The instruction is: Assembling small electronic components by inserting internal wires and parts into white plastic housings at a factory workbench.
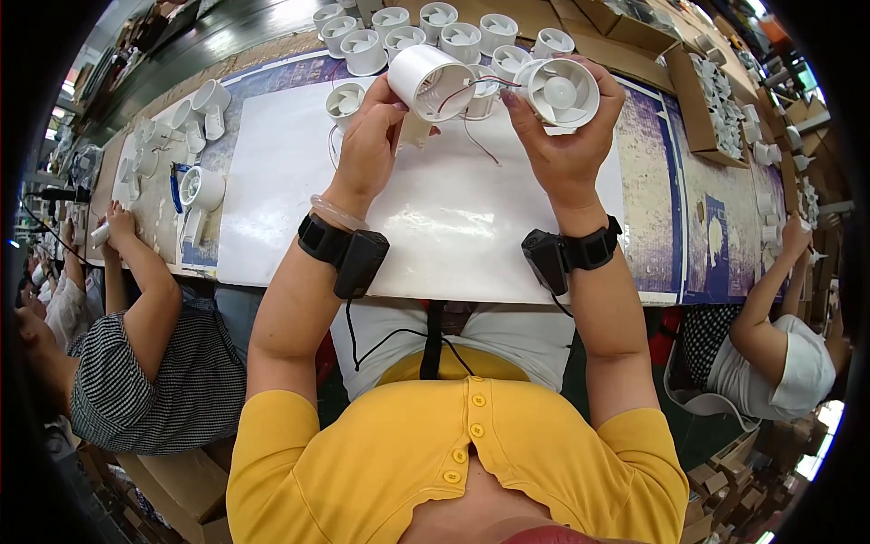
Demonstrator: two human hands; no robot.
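Left fingers (391, 98): we find them closed round a white cylindrical housing (431, 82), held up off the tabletop.
Right fingers (605, 91): we find them wrapped about a white round fan unit (562, 92), blades facing us.
Link: thin red wires (471, 86) run between housing and fan unit; the two sit just beside each other.
Wrists: we note a black strap-on device (349, 254) on each.
Tabletop (453, 227): white sheet beneath our hands; more white fan units (426, 32) stand in rows at the far edge.
Neighbours: one person (145, 344) sits left, another (770, 344) right.
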